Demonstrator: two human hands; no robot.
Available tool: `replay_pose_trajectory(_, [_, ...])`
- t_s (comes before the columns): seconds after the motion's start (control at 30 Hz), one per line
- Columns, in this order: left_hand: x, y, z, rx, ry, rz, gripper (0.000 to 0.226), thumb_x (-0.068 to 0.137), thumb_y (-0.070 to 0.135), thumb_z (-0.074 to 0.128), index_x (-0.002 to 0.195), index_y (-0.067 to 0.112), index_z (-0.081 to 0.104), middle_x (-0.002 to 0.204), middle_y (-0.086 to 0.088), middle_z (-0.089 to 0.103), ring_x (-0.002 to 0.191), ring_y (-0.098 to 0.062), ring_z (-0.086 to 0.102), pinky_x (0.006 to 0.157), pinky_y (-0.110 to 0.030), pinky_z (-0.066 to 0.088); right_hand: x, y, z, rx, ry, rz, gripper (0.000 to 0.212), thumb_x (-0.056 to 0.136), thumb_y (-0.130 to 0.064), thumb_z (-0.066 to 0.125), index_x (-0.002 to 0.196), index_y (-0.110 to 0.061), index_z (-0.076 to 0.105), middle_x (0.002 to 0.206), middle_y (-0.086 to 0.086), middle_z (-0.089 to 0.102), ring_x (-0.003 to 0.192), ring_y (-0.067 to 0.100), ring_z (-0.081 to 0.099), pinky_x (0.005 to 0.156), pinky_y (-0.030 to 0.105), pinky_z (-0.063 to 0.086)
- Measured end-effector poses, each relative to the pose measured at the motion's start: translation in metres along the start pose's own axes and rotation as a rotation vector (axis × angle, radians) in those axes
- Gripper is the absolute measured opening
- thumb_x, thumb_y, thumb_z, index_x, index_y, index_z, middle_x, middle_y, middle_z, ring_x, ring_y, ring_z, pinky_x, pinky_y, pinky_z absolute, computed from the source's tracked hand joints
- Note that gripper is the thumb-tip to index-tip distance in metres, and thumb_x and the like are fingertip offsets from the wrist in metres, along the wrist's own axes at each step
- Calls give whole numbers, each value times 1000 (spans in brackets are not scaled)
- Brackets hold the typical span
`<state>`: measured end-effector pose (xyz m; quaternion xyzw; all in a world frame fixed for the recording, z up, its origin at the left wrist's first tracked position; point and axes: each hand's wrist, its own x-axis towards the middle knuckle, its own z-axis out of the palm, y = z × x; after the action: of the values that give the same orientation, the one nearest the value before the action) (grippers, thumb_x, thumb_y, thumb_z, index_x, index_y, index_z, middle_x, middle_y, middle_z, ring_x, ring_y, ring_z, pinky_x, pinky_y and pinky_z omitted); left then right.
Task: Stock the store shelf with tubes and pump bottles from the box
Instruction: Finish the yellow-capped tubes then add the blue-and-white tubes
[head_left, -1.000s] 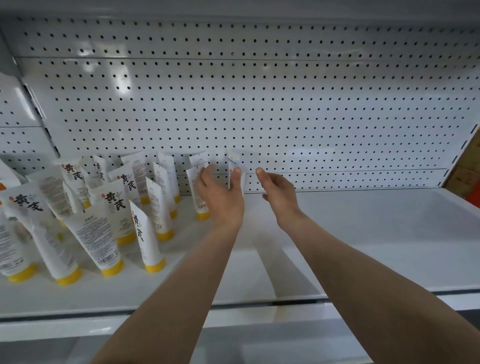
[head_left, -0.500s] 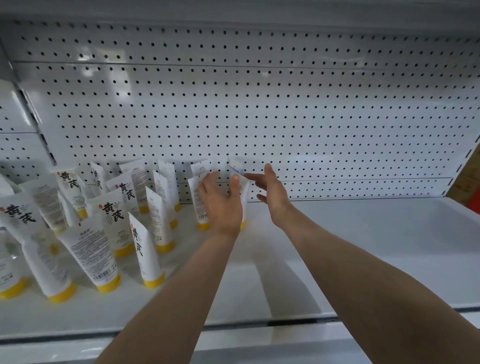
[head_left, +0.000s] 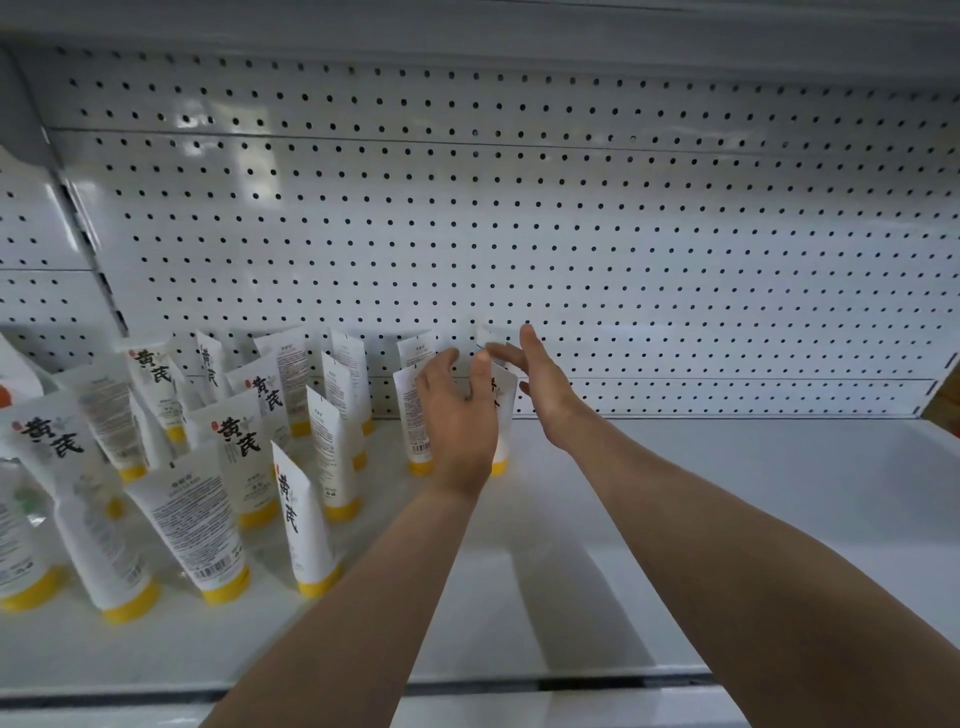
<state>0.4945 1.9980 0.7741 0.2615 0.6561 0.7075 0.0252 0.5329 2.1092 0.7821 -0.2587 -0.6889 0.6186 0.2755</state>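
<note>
- The tube (head_left: 503, 410) stands cap-down, long axis upright, at the right end of the tube rows (head_left: 244, 441), near the pegboard (head_left: 571, 234) at the back of the shelf (head_left: 675, 545).
- My left hand (head_left: 460, 415) is directly in front of it, fingers spread and loose; contact cannot be confirmed.
- My right hand (head_left: 543, 387) is just to its right, fingers straight, holding nothing.
- Left hand is nearer.
- Open room lies rightward; to the left a neighbouring tube (head_left: 415, 421) stands close.
</note>
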Motion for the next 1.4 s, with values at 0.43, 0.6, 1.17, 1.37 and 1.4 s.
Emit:
replay_pose_trajectory(0.43, [-5,10,6,-24,40,43,44,99,45,47,133,16,51,136,1,47,126,-13,45,103,-26,36,7,3,-23,13,113,-60,55,102,-59,29,120,-25,68,129,-7,65,121,13,56,115,40,36])
replay_pose_trajectory(0.6, [-13,18,11,-64,35,69,39,101,39,47,133,16,50,134,4,44,124,-9,43,93,-7,31,5,5,-42,22,194,-61,59,97,-65,32,118,-24,70,127,-7,67,124,17,55,116,43,35])
replay_pose_trajectory(1.17, [-35,24,33,-157,-86,48,30,101,41,47,126,24,50,132,11,42,129,-7,41,107,-28,35,-11,6,-89,29,340,-34,46,99,-62,34,96,-34,70,126,-7,67,122,14,56,117,43,33])
replay_pose_trajectory(1.37, [-42,19,35,-154,-101,37,34,101,40,47,129,20,52,131,13,41,130,-6,40,109,-31,36,-11,6,-89,-18,315,2,51,98,-62,37,115,-25,68,123,-11,63,124,13,53,117,42,33])
replay_pose_trajectory(1.4, [-42,19,35,-153,-103,37,34,101,40,47,129,21,52,132,13,41,130,-6,40,109,-32,37,-11,5,-89,-35,312,9,53,97,-62,37,118,-25,68,124,-10,63,124,14,53,117,43,33])
